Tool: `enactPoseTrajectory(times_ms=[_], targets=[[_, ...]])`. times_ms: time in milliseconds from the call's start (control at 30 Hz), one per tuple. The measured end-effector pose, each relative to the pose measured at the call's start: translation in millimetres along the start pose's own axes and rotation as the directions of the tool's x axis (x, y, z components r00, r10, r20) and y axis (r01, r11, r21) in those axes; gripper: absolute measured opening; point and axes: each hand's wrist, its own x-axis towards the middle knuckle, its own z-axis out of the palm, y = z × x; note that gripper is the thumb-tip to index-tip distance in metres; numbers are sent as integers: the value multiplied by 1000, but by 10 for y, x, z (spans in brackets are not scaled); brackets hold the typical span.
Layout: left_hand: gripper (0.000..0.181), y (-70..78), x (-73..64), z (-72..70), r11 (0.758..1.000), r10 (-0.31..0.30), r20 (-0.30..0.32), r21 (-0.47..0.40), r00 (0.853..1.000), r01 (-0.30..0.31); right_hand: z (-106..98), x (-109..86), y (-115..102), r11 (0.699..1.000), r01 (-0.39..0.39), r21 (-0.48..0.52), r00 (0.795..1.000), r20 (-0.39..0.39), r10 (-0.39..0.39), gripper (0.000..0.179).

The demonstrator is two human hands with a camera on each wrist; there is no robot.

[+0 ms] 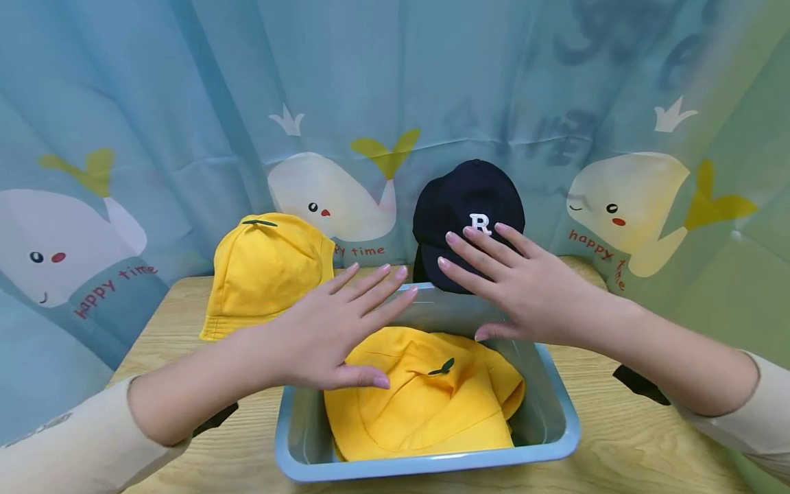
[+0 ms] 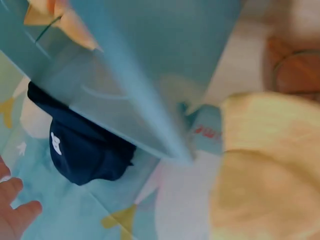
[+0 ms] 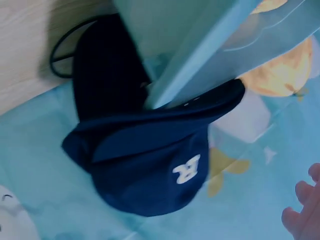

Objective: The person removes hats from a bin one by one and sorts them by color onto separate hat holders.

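Both hands hover above a blue-grey plastic bin (image 1: 426, 469), fingers spread and holding nothing. My left hand (image 1: 324, 333) is over the bin's left side, beside a yellow hat (image 1: 265, 267) with a green sprout on top. In front of a navy cap (image 1: 465, 189) with a white letter R, my right hand (image 1: 524, 291) hangs over the bin's far right part. Inside the bin lies yellow hat fabric (image 1: 395, 412) with another sprout; whether it is one hat or several stacked, I cannot tell. Each wrist view shows just fingertips of the left hand (image 2: 17, 215) and right hand (image 3: 306, 215).
The bin stands on a light wooden table (image 1: 623, 425). Behind it hangs a blue curtain (image 1: 494, 82) printed with whales. The navy cap (image 3: 145, 170) sits against the bin's far edge. A black strap loop (image 3: 62, 55) shows beside it in the right wrist view.
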Motion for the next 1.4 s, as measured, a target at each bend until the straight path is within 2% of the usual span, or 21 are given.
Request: enactPoseTrajectory(times_ms=[133, 233, 367, 600, 733, 933, 1133, 1267, 1400], targets=[[88, 93, -327, 58, 999, 20, -65, 35, 998, -18, -69, 37, -131, 998, 46, -38, 999, -7, -46, 103], [87, 165, -504, 126, 996, 53, -111, 82, 992, -44, -115, 63, -219, 993, 84, -77, 996, -16, -86, 104], [86, 259, -657, 215, 993, 85, -144, 93, 986, -72, -146, 110, -316, 986, 129, -108, 991, -31, -133, 103], [84, 373, -866, 381, 996, 89, -140, 5, 986, -89, -147, 183, -416, 967, 204, -151, 973, -78, -218, 105], [79, 440, -928, 491, 995, 99, -123, -10, 987, -101, -120, 201, -451, 959, 230, -167, 966, -83, -246, 103], [82, 501, -966, 636, 990, 127, -79, 71, 989, -122, -48, 257, -496, 960, 222, -169, 971, -49, -233, 103], [85, 481, -972, 696, 980, 168, -86, 126, 982, -156, 51, 356, -511, 959, 220, -176, 975, 2, -223, 103], [85, 486, -965, 714, 982, 164, -109, 112, 980, -152, 97, 436, -543, 969, 224, -108, 974, 59, -219, 102], [82, 495, -959, 731, 986, 155, -134, 85, 979, -144, 132, 524, -564, 980, 197, -7, 966, 172, -193, 99]])
